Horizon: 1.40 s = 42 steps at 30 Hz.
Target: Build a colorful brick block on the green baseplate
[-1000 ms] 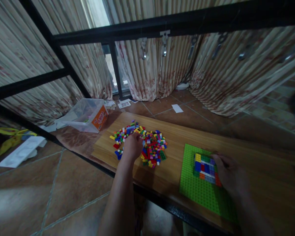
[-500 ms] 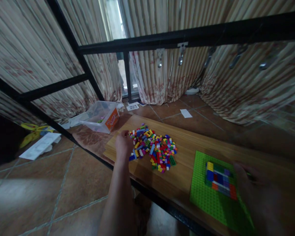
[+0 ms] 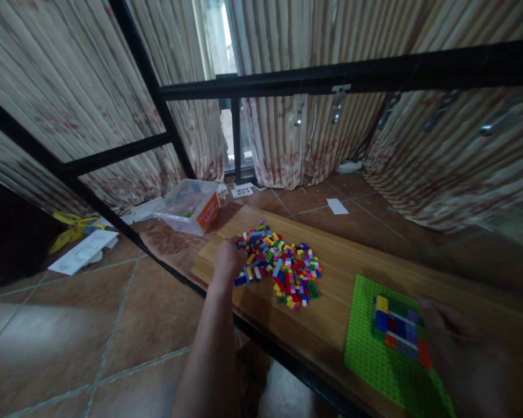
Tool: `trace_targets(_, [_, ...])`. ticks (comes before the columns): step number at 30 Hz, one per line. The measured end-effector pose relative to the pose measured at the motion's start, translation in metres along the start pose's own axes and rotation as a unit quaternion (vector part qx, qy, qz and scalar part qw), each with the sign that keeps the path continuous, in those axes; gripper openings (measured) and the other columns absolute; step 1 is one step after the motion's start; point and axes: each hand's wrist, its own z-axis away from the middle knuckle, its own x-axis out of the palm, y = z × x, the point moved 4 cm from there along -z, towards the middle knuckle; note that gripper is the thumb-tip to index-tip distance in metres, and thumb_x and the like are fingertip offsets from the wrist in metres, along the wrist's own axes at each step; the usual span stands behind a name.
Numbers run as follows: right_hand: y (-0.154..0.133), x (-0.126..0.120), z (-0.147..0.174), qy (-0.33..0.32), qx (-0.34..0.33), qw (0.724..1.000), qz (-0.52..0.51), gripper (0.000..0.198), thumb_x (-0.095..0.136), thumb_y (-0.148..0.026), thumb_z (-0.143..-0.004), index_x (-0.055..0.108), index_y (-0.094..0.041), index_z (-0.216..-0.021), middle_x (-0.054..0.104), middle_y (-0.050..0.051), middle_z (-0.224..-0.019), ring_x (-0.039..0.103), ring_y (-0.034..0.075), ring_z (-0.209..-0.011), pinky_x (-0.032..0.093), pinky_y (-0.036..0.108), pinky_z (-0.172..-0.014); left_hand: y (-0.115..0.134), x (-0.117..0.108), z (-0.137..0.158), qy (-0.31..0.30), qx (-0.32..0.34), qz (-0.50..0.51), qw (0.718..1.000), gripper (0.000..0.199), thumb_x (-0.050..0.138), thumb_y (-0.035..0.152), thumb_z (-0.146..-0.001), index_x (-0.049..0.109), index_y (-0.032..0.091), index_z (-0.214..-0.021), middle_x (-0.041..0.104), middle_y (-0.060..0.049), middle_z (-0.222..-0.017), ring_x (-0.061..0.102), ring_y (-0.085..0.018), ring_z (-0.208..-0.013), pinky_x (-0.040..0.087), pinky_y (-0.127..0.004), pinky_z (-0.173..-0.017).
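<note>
My left hand (image 3: 229, 255) is at the left edge of a pile of small coloured toy bricks (image 3: 283, 264), its fingers curled in against the bricks. Whatever they pinch is hidden behind the hand. At the right, dim and blurred, my right hand (image 3: 459, 339) hovers over the right side of a green baseplate (image 3: 361, 354). Its fingers look bent together; I cannot make out what is between them. Beside its fingertips, a low block of bricks (image 3: 401, 328) in yellow, blue, red, orange and purple is built on the baseplate.
The bricks and baseplate lie on a wooden board (image 3: 331, 232). Behind its left end stands a clear plastic box (image 3: 187, 203) with an orange label and a few bricks inside. A black metal frame (image 3: 287, 84) crosses in front of striped curtains (image 3: 279, 145). White paper (image 3: 337, 206) lies on the tiled floor.
The whole view has shifted, so things appear slightly farther right and lower. My left hand stays at the pile's left edge, and my right hand remains beside the brick block.
</note>
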Motion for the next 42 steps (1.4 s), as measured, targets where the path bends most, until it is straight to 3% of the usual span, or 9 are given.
trace_targets(4, [-0.002,0.000,-0.001,-0.019,0.062,0.998,0.019,0.044,0.047,-0.063,-0.078,0.068,-0.026,-0.088,0.073,0.011,-0.102,0.067,0.036,-0.098,0.051,0.046,-0.083,0.018,0.012,-0.005,0.035,0.006,-0.037,0.999,0.034,0.050,0.027,-0.085,0.071,0.017,-0.109,0.068,-0.016,-0.111,0.058,-0.029,-0.108,0.041,-0.039,-0.095])
trace_targets(9, [-0.010,0.002,-0.002,-0.035,0.067,0.997,0.009,0.044,0.046,-0.061,-0.079,0.069,-0.025,-0.090,0.074,0.012,-0.099,0.068,0.035,-0.096,0.052,0.044,-0.081,0.032,0.024,-0.004,0.056,-0.016,-0.084,0.995,0.033,0.053,0.032,-0.083,0.071,0.011,-0.101,0.065,-0.021,-0.109,0.054,-0.037,-0.111,0.043,-0.046,-0.089])
trace_targets(20, [-0.016,0.003,-0.001,-0.030,0.068,0.997,-0.015,0.041,0.049,-0.058,-0.078,0.071,-0.025,-0.090,0.074,0.010,-0.099,0.067,0.035,-0.099,0.051,0.045,-0.086,0.034,0.021,-0.002,0.016,-0.025,-0.110,0.994,0.032,0.052,0.023,-0.079,0.070,0.011,-0.102,0.063,-0.022,-0.115,0.054,-0.037,-0.113,0.043,-0.047,-0.089])
trace_targets(24, [-0.017,0.004,-0.001,-0.022,0.050,0.998,-0.043,0.042,0.050,-0.057,-0.078,0.072,-0.022,-0.089,0.074,0.010,-0.096,0.068,0.034,-0.095,0.051,0.046,-0.085,0.033,0.011,-0.003,0.016,0.005,-0.014,1.000,0.028,0.052,0.024,-0.082,0.070,0.011,-0.099,0.065,-0.019,-0.114,0.056,-0.032,-0.111,0.043,-0.041,-0.091])
trace_targets(27, [-0.018,0.005,-0.001,-0.011,0.042,0.997,-0.063,0.042,0.051,-0.056,-0.079,0.071,-0.021,-0.089,0.074,0.009,-0.096,0.068,0.032,-0.094,0.051,0.044,-0.087,0.034,0.009,0.001,-0.052,0.037,0.129,0.990,0.028,0.048,0.028,-0.085,0.068,0.013,-0.097,0.070,-0.010,-0.091,0.063,-0.021,-0.084,0.046,-0.030,-0.074])
trace_targets(30, [-0.022,0.006,0.001,0.002,0.032,0.996,-0.083,0.039,0.052,-0.054,-0.080,0.071,-0.021,-0.088,0.074,0.008,-0.096,0.068,0.030,-0.095,0.051,0.042,-0.088,0.040,0.014,0.011,-0.150,0.050,0.351,0.923,0.026,0.051,0.034,-0.083,0.064,0.014,-0.091,0.068,-0.004,-0.078,0.059,-0.014,-0.067,0.043,-0.023,-0.060])
trace_targets(33, [-0.025,0.008,0.002,-0.008,0.012,0.995,-0.102,0.038,0.052,-0.053,-0.082,0.071,-0.021,-0.088,0.074,0.007,-0.096,0.068,0.028,-0.095,0.050,0.039,-0.089,0.045,0.020,0.018,-0.203,0.049,0.441,0.873,0.026,0.057,0.039,-0.078,0.062,0.015,-0.086,0.065,-0.002,-0.072,0.056,-0.011,-0.061,0.040,-0.021,-0.056])
trace_targets(39, [-0.024,0.007,0.003,-0.007,0.010,0.996,-0.092,0.037,0.053,-0.053,-0.082,0.072,-0.022,-0.088,0.074,0.006,-0.094,0.068,0.027,-0.093,0.050,0.038,-0.087,0.043,0.028,0.016,-0.160,0.086,0.212,0.960,0.014,0.059,0.026,-0.072,0.066,0.015,-0.077,0.061,0.000,-0.062,0.053,-0.014,-0.059,0.039,-0.024,-0.055])
trace_targets(42, [-0.023,0.007,0.003,-0.012,0.007,0.996,-0.087,0.038,0.052,-0.054,-0.083,0.072,-0.022,-0.087,0.074,0.006,-0.093,0.068,0.027,-0.092,0.050,0.038,-0.085,0.041,0.028,0.017,-0.157,0.086,0.141,0.974,0.013,0.057,0.022,-0.073,0.068,0.015,-0.077,0.063,0.000,-0.062,0.054,-0.015,-0.059,0.038,-0.025,-0.055])
